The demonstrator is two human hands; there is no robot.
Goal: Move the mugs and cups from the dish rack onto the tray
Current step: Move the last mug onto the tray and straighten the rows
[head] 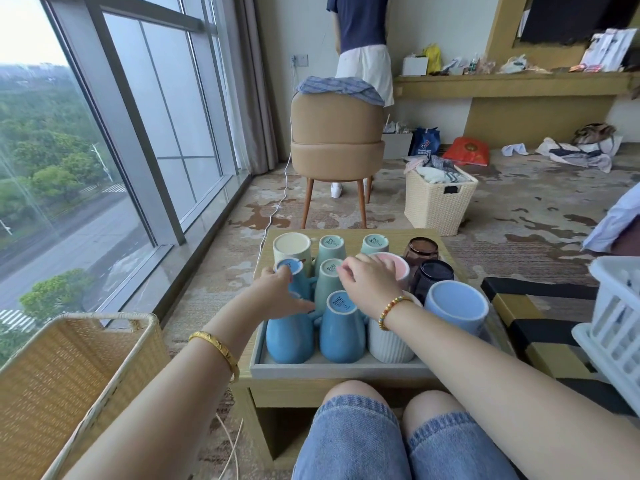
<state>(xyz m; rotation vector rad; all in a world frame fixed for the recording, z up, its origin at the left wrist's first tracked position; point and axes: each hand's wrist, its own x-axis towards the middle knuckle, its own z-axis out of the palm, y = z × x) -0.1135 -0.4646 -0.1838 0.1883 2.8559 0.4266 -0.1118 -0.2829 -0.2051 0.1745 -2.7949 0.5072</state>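
Where tray rests: low wooden table | patterned carpet | big window

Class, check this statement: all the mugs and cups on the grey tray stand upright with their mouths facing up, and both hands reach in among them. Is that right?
Not quite. The head view shows the mugs on the grey tray standing upside down, bases up, not mouths up. The rest holds: the left hand and right hand both reach in among them.

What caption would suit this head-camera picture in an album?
Both hands reach among upside-down mugs on a grey tray: left hand on a blue mug, right hand over a pink cup.
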